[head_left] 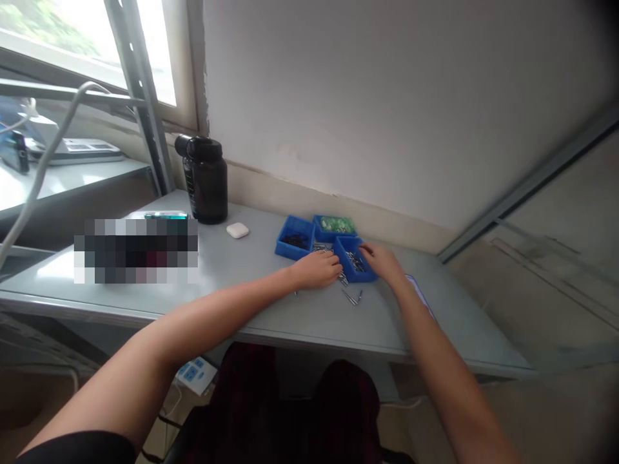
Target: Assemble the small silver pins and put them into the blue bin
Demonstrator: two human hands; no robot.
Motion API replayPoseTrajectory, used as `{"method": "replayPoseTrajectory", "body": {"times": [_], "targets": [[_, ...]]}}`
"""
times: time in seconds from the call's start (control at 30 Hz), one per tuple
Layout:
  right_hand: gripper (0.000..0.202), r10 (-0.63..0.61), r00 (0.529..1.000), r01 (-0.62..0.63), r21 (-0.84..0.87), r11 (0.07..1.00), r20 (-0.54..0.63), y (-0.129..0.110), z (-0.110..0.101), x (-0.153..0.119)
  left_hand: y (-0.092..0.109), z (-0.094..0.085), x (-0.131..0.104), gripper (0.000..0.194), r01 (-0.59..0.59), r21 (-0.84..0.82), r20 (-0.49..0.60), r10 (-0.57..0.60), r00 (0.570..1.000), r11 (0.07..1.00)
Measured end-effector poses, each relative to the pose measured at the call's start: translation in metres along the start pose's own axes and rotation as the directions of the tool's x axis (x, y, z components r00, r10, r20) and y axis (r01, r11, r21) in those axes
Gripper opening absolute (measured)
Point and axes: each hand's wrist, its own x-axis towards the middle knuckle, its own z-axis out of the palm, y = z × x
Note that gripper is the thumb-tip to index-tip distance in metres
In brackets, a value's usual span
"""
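My left hand [318,269] lies over a pile of small metal pins or screws [343,278] on the table, fingers curled down and together. What its fingertips hold, if anything, is hidden. At the right blue bin [355,274], my right hand [381,260] has its fingers bent over the right rim, seemingly gripping it. Small silvery metal parts [355,261] lie inside that bin. To the left, another blue bin [294,225] contains dark small parts [294,241]. Behind them, a third blue bin [322,236] holds a green plastic bag [337,224]. A few loose metal pins [351,297] lie nearer the front edge.
A black bottle [207,183] and a white case [237,230] stand left of the bins. A phone-like flat object [420,295] lies beside my right forearm. The wall [387,129] bounds the grey table [271,322] behind. A pixelated patch covers the table's left part.
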Motion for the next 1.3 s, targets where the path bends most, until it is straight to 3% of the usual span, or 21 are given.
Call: {"method": "replayPoseTrajectory", "body": {"times": [0.07,0.13,0.23,0.4,0.57,0.63,0.77,0.8,0.87,0.97,1.07,1.17,1.3], "targets": [[0.045,0.018,1.0,-0.018,0.005,1.0,-0.001,-0.005,0.004,-0.004,0.004,0.004,0.0,0.019,-0.013,0.064,0.044,0.01,0.999,0.998],[0.035,0.005,0.999,-0.004,0.024,1.0,-0.048,-0.014,0.005,-0.002,0.006,0.006,0.0,0.021,-0.006,0.118,0.073,-0.003,0.997,0.993],[0.032,-0.097,0.98,0.111,0.069,0.991,-0.171,-0.034,0.004,0.009,0.007,0.008,0.0,0.023,0.016,0.181,0.102,-0.035,0.994,0.983],[0.031,-0.329,0.884,0.39,0.137,0.91,-0.331,-0.07,0.011,0.019,0.007,0.012,-0.003,0.026,0.019,0.231,0.153,-0.055,0.987,0.973],[0.031,-0.359,0.828,0.466,0.171,0.868,-0.431,-0.08,0.011,-0.002,0.008,0.015,-0.008,0.027,0.005,0.235,0.163,-0.045,0.986,0.972],[0.029,-0.365,0.813,0.476,0.155,0.866,-0.454,-0.081,0.005,-0.008,0.006,0.016,-0.009,0.025,0.01,0.235,0.152,-0.047,0.987,0.972],[0.031,-0.454,0.721,0.583,0.103,0.806,-0.523,-0.086,-0.002,-0.008,0.0,0.018,-0.01,0.023,0.024,0.232,0.098,-0.047,0.994,0.972],[0.031,-0.468,0.712,0.594,0.094,0.799,-0.523,-0.086,-0.001,-0.007,-0.002,0.018,-0.01,0.025,0.029,0.238,0.051,-0.042,0.998,0.971],[0.032,-0.47,0.741,0.576,0.096,0.811,-0.48,-0.088,0.001,-0.005,-0.004,0.014,-0.01,0.029,0.077,0.207,-0.054,-0.068,0.996,0.975],[0.032,-0.485,0.786,0.561,0.114,0.82,-0.383,-0.089,0.004,-0.005,-0.006,0.005,-0.01,0.025,0.233,0.024,-0.193,-0.224,0.955,0.972],[0.034,-0.508,0.792,0.578,0.146,0.803,-0.337,-0.089,0.003,-0.006,-0.007,-0.001,-0.008,0.012,0.328,-0.211,-0.263,-0.377,0.888,0.921],[0.033,-0.491,0.81,0.557,0.157,0.816,-0.319,-0.088,0.001,-0.005,-0.007,-0.001,-0.005,0.009,0.323,-0.388,-0.341,-0.46,0.82,0.863],[0.031,-0.498,0.803,0.569,0.168,0.805,-0.328,-0.088,0.0,-0.005,-0.01,0.004,-0.002,0.007,0.238,-0.483,-0.463,-0.477,0.747,0.843]]}}
